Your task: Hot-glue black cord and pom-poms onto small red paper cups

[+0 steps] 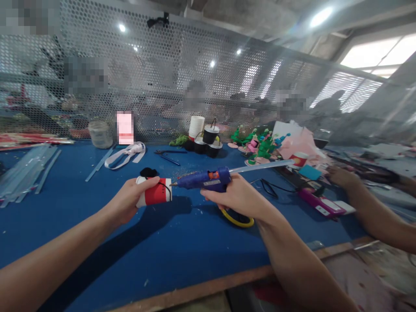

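Observation:
My left hand (130,195) is closed around a red and white paper cup (157,191), tipped on its side, with a thin black cord across its near end. In my right hand (235,195) is a blue hot glue gun (203,180), with a long clear glue stick (263,165) poking out of its back. The gun's nozzle points left and is at the cup's edge; whether it touches, I cannot tell. Below my right hand lies a yellow-handled tool (238,220), partly hidden. A black fuzzy piece (148,172) sits just behind the cup.
Glue sticks (27,173) lie at the left. Pliers (170,155), white ribbon (126,154), small black-and-white buckets (211,141) and green figures (264,149) stand farther back. A purple power strip (321,203) lies at right, near another person's hand (344,175).

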### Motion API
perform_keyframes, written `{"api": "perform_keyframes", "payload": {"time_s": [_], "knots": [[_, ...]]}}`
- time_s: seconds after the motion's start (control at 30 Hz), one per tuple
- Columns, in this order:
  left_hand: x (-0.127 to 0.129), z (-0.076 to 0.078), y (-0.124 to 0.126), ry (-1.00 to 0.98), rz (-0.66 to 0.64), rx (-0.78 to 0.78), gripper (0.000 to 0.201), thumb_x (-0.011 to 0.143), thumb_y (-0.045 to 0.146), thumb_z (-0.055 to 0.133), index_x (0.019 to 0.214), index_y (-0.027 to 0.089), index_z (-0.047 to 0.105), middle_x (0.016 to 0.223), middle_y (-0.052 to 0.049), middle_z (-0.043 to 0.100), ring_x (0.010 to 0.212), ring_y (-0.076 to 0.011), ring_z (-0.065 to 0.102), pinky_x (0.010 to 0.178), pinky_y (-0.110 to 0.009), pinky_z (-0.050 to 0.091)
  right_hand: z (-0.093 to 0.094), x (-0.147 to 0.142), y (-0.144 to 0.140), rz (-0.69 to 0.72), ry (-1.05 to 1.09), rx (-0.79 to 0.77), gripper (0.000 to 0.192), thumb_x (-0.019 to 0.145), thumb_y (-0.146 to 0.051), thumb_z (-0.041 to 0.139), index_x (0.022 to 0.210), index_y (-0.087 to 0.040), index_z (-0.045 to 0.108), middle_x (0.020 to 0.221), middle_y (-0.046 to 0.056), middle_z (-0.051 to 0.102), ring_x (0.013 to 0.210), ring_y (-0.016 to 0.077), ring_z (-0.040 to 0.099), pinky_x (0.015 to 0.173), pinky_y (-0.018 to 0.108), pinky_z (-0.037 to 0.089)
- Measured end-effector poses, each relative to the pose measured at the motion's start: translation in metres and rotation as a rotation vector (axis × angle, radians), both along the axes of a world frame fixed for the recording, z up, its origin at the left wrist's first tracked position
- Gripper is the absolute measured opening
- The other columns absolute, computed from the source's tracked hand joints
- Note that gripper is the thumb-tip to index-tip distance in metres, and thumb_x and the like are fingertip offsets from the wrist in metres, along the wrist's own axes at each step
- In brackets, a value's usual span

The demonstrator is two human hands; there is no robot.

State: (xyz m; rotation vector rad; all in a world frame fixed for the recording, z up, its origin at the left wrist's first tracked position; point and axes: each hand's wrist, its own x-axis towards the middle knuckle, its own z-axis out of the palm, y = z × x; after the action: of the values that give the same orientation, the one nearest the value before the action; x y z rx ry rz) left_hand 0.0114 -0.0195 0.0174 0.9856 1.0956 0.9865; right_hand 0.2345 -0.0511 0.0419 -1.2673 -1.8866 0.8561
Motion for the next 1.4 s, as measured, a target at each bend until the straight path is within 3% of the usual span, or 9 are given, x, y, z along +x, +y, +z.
{"api": "perform_keyframes", "payload": {"time_s": [0.3,0.5,0.7,0.9,1.1,1.4], "knots": [[0.0011,0.0013,-0.0018,0.004,0.002,0.008,0.018,0.064,0.029,0.069,0.067,0.012,0.065,0.059,-0.002,0.066,0.050,-0.0085,0.056,0.048,-0.017,0.040,0.0009,0.0002,-0.0021,0.020,-0.023,-0.016,0.019,0.069,-0.024,0.058,0.051,-0.020,0.054,0.039,-0.004,0.047,0.033,0.0087,0.043,0.034,0.022,0.033],[0.0023,0.0020,-0.0045,0.027,0.011,0.023,0.016,0.062,0.029,0.070,0.065,0.013,0.065,0.057,-0.001,0.066,0.049,-0.0094,0.056,0.049,-0.018,0.041,0.0017,0.0006,0.0002,-0.038,-0.038,-0.033,0.020,0.069,-0.027,0.058,0.052,-0.018,0.054,0.041,-0.003,0.050,0.032,0.0081,0.043,0.034,0.022,0.036],[0.0023,0.0021,-0.0053,0.048,0.008,0.082,0.020,0.061,0.032,0.070,0.067,0.013,0.068,0.059,-0.002,0.067,0.053,-0.0115,0.058,0.053,-0.020,0.043,0.0052,0.0014,-0.0022,0.014,-0.067,-0.068,0.020,0.070,-0.027,0.057,0.053,-0.016,0.053,0.041,-0.004,0.049,0.033,0.0071,0.045,0.036,0.019,0.037],[0.0023,0.0022,-0.0062,0.063,0.006,0.111,0.016,0.059,0.030,0.071,0.063,0.015,0.068,0.058,-0.002,0.068,0.052,-0.0123,0.058,0.052,-0.021,0.043,0.0025,0.0034,0.0007,-0.039,-0.032,-0.060,0.022,0.070,-0.031,0.058,0.056,-0.015,0.053,0.048,-0.001,0.054,0.035,0.0072,0.047,0.034,0.019,0.037],[0.0012,0.0019,-0.0060,0.080,0.000,0.131,0.017,0.062,0.031,0.069,0.067,0.014,0.068,0.061,-0.003,0.068,0.054,-0.0123,0.058,0.054,-0.021,0.043,0.0067,0.0036,-0.0015,0.028,-0.061,-0.079,0.023,0.071,-0.028,0.058,0.052,-0.015,0.052,0.041,-0.003,0.049,0.033,0.0062,0.044,0.034,0.018,0.036],[0.0034,0.0041,-0.0088,0.078,0.002,0.169,0.015,0.058,0.028,0.072,0.058,0.015,0.065,0.053,0.000,0.064,0.045,-0.0088,0.052,0.044,-0.018,0.038,0.0008,0.0076,0.0021,-0.034,-0.039,-0.039,0.024,0.071,-0.032,0.058,0.055,-0.015,0.053,0.042,-0.002,0.050,0.035,0.0073,0.046,0.036,0.019,0.037]]}}
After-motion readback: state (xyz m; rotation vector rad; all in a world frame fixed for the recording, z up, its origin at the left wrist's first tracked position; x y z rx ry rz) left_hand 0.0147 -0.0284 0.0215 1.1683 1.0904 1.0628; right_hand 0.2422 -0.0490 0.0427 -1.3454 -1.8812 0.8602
